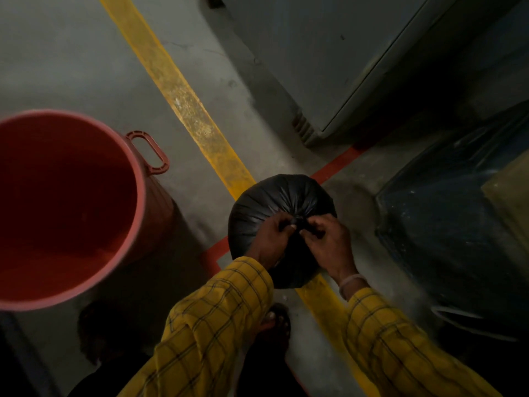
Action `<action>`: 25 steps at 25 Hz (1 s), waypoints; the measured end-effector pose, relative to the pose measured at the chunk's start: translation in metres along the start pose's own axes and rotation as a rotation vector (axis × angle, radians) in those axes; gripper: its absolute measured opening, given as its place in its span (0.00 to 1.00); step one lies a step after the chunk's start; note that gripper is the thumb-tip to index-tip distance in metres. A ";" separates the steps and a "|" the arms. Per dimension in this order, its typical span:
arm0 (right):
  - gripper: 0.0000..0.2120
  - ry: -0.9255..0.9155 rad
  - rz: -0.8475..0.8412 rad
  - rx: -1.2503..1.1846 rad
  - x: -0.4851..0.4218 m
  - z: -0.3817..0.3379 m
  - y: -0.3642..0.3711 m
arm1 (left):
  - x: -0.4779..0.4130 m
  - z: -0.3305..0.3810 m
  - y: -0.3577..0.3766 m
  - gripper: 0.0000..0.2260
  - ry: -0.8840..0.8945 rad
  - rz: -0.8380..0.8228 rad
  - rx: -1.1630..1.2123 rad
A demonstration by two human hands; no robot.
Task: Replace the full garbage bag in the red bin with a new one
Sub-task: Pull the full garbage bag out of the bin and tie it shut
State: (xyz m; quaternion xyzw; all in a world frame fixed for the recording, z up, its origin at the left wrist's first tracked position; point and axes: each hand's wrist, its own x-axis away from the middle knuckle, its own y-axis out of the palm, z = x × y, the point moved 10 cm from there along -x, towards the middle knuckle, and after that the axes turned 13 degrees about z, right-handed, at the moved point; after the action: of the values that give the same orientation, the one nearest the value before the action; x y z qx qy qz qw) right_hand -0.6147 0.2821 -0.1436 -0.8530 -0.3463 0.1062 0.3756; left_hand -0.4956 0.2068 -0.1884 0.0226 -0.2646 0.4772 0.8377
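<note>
A: Position check. Full black garbage bag point(282, 213) sits on the concrete floor point(71, 61), centre of frame, over the yellow floor line point(183, 98). Red bin point(137, 193) at left edge, well apart from it, unlined, nothing visible inside.

B: Hands?

A: Left hand point(272, 236) and right hand point(326, 239) both pinched together on the gathered neck at the top of the bag, fingertips nearly touching. Looks like knot-tying in progress; the knot itself is hidden under the fingers.

B: Risks from here?

A: My guess: a loose knot slipping once the bag is lifted, spilling contents. Thin film could also tear at the neck if pulled hard. Dim light makes checking the knot harder.

B: Bag condition?

A: Round, taut, glossy black plastic, pleats radiating from the neck. No tear seen. A new liner isn't anywhere I can identify; dark plastic-covered bulk point(446, 239) at right edge is unclear.
</note>
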 end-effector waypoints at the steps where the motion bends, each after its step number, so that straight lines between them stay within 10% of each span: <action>1: 0.08 -0.031 -0.028 0.007 -0.002 -0.002 0.002 | -0.001 0.002 -0.002 0.07 0.037 -0.009 -0.019; 5: 0.11 -0.115 -0.066 0.187 -0.020 -0.002 0.010 | -0.008 0.005 -0.006 0.10 0.024 0.043 0.027; 12: 0.12 0.540 -0.290 -0.408 -0.008 0.029 0.028 | -0.012 0.046 -0.005 0.14 0.436 0.089 -0.282; 19: 0.24 1.023 -0.376 -0.835 0.005 0.032 0.048 | -0.011 0.047 0.005 0.13 0.408 0.079 -0.228; 25: 0.08 0.375 -0.276 -0.289 -0.031 0.018 0.024 | -0.029 0.010 0.008 0.07 -0.103 0.031 0.114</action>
State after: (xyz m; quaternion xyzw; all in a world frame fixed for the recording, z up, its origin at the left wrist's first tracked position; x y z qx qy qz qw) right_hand -0.6336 0.2597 -0.1752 -0.8472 -0.3953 -0.1565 0.3186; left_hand -0.5178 0.1853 -0.1948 0.0904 -0.2801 0.5027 0.8128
